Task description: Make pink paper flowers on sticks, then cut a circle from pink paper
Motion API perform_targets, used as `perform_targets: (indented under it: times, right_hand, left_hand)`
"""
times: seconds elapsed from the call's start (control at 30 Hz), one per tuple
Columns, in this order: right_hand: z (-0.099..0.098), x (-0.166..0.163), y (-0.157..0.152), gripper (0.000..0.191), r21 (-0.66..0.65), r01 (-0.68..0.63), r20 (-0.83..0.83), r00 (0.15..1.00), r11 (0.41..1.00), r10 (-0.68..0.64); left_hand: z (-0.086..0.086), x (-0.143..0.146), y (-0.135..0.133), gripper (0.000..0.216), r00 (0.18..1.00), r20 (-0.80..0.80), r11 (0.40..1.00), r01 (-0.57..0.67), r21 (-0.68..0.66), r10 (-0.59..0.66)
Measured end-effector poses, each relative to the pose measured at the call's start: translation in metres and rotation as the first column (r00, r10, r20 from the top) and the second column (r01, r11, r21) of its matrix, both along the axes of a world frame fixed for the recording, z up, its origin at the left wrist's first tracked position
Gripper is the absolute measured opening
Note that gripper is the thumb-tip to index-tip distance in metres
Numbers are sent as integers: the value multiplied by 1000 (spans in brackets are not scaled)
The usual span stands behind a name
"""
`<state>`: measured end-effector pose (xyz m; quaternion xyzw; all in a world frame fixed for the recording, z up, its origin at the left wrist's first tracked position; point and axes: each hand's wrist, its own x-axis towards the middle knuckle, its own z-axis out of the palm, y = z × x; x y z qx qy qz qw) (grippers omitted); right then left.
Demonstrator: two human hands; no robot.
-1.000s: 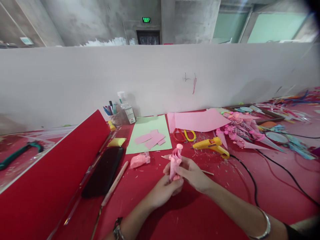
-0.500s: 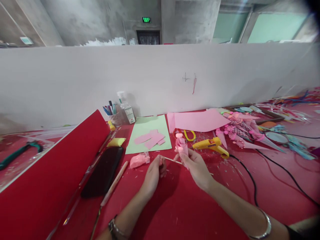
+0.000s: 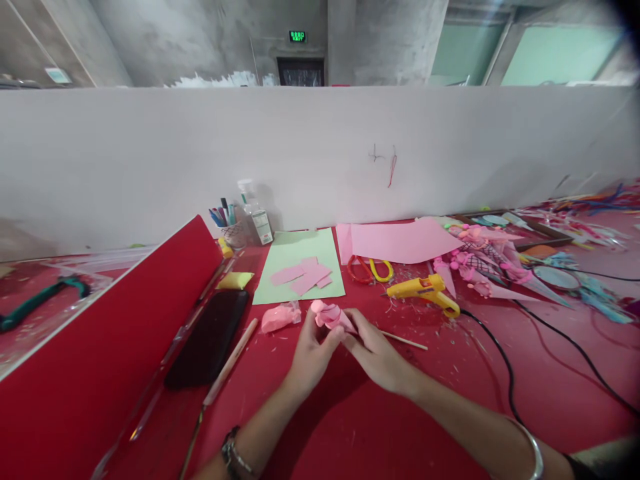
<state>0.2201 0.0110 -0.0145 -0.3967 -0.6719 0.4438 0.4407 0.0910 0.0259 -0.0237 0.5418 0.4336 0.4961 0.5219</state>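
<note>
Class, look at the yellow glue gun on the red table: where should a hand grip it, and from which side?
The glue gun is probably best gripped by its handle, from the near right, with the right hand once free of the pink paper cone. It lies on its side, nozzle pointing left, handle slanting nearer and right, black cord trailing from that end.

My left hand (image 3: 311,357) and right hand (image 3: 383,360) are bare, and so are the forearms; round my left wrist I wear a dark band (image 3: 229,451) with a silvery strip (image 3: 243,464) alongside, its finer detail blurred; my right forearm carries a smooth, shiny silver bangle (image 3: 536,452); above that shows a black sleeve (image 3: 576,465), cut off by the frame.
</note>
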Motion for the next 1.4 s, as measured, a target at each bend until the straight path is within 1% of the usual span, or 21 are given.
perform_targets:
  times: [0.1,0.17,0.23,0.33,0.43,0.5,0.6,0.67,0.73,0.8,0.93,1.07,1.13,1.2,1.3,1.33,1.4]
  right_hand:
    - [2,0,-1,22,-1,-39,-31,999,999,39]
    - [2,1,0,25,-13,-55,-64,997,998,54]
    - [1,2,2,29,-36,-71,-88,994,997,68]
    - [0,4,7,30,-76,-132,-117,985,988,123]
    - [0,5,9,27,-69,-151,-81,986,986,145]
    - [-1,6,10,25,-72,-132,-65,990,989,128]
    - [-2,5,10,22,-105,-87,-143,987,991,71]
    - [-3,4,10,22,-107,-17,-167,986,994,-1]
    - [-4,4,10,24,-77,61,-138,988,995,-71]
    - [-4,5,10,24,-35,102,-107,989,994,-105]
    - [-4,5,10,26,4,110,-108,988,994,-109]
    - [-2,6,9,24,68,134,-116,985,989,-125]
    - [0,7,9,21,104,121,-124,986,987,-108]
    - [0,8,9,21,125,97,-150,986,987,-78]
    - [-2,9,9,23,119,62,-168,985,991,-42]
    - [-2,9,9,23,110,48,-164,986,993,-30]
    - [-3,9,8,23,88,20,-162,987,996,-6]
  left_hand:
    - [2,0,0,28,997,-2,997,-75,1,75]
    - [4,0,0,31,995,10,995,-99,4,99]
    - [5,0,1,32,996,27,996,-90,-1,90]
    - [4,-1,2,26,997,25,997,-69,24,68]
    - [2,-2,2,22,996,-4,993,-92,79,93]
    - [2,-3,3,22,994,-13,988,-104,116,106]
    - [3,-5,3,23,993,34,984,-115,133,112]
    - [3,-6,4,29,989,56,985,-141,97,136]
    - [2,-7,6,36,985,56,984,-169,53,166]
    - [0,-7,9,34,983,65,985,-172,31,170]
    - [-3,-6,11,16,993,67,995,-100,5,99]
    - [-1,-1,5,18,1000,-3,998,-24,53,24]
    - [0,1,1,19,1000,-30,998,10,66,-8]
    - [-1,2,-1,24,996,-85,994,28,110,-19]
    - [-6,1,-1,27,979,-202,974,29,224,18]
    - [-8,1,0,26,972,-233,971,38,236,19]
    - [-11,0,1,23,964,-267,977,71,202,-14]
